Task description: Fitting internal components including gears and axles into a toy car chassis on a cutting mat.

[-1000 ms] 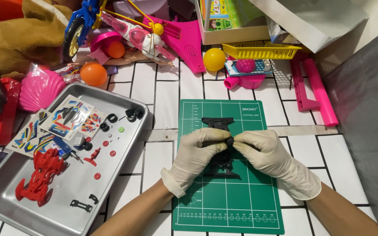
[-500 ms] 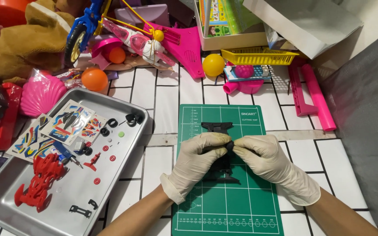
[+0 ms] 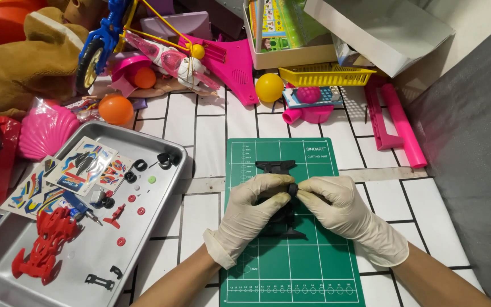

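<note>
A black toy car chassis [image 3: 276,167] lies on a green cutting mat [image 3: 313,267] on the white tiled table. Both my hands wear pale gloves. My left hand [image 3: 254,210] covers the chassis from the left and my right hand [image 3: 336,207] grips it from the right; the fingertips meet over its middle around a small black part. Only the chassis's front end and a bit of its rear show past the gloves.
A metal tray [image 3: 160,224] at left holds a red car body [image 3: 44,247], sticker sheets [image 3: 78,170], small black tyres and red bits. Toys crowd the back: orange ball [image 3: 116,109], yellow ball [image 3: 269,87], pink plastic pieces [image 3: 396,116], yellow basket [image 3: 325,75]. A grey surface sits at right.
Both hands stay on the black chassis with only small finger shifts; the view has moved slightly lower on the mat.
</note>
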